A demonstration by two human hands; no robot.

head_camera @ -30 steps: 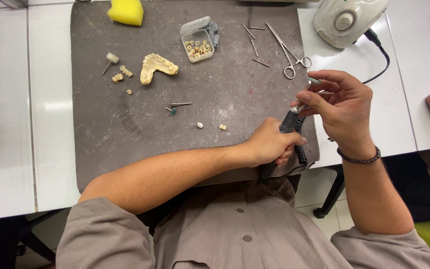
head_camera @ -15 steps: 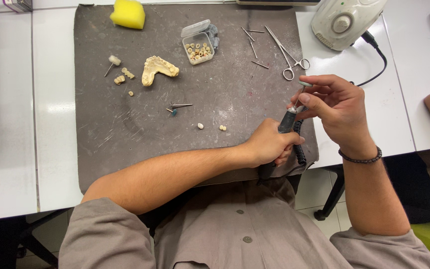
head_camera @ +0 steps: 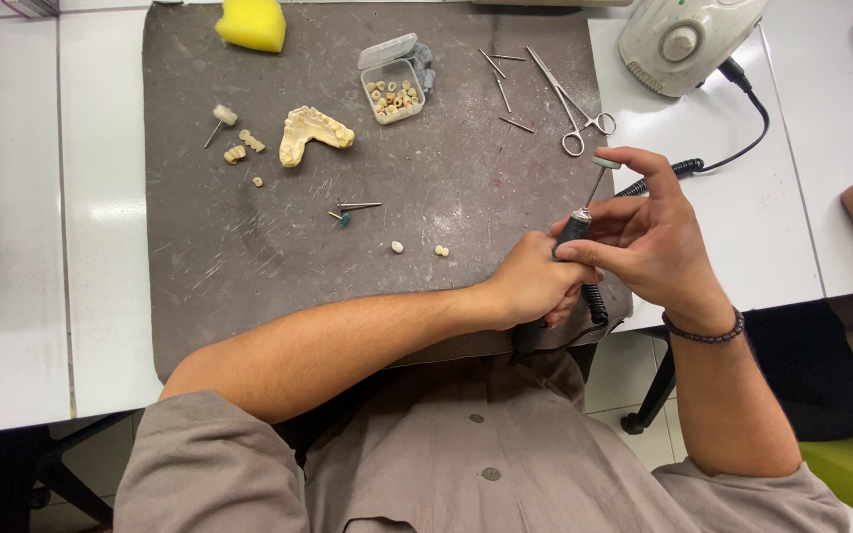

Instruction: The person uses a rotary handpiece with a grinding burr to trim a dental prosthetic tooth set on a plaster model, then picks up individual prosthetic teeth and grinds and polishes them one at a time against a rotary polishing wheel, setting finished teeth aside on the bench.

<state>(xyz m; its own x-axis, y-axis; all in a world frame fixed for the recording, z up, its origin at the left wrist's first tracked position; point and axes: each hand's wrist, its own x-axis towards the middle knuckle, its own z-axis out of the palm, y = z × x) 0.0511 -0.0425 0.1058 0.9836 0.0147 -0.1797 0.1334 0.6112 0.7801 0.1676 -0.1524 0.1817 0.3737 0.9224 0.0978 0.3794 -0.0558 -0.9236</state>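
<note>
- Fingers of the left hand [head_camera: 530, 286] wrap tight around the dark handpiece [head_camera: 571, 232]; right hand [head_camera: 649, 232] fingers pinch its small grey tip [head_camera: 605, 163], held above the grey mat's [head_camera: 249, 296] right edge.
- Coiled cord [head_camera: 596, 301] under the hands could snag and jerk the tool.
- 2 loose teeth [head_camera: 397, 247] nearby could get knocked away.

left hand [head_camera: 530, 286]: closed in a fist, arm reaching across | right hand [head_camera: 644, 232]: fingers bent, thumb and pointer pinching, wrist raised
</note>
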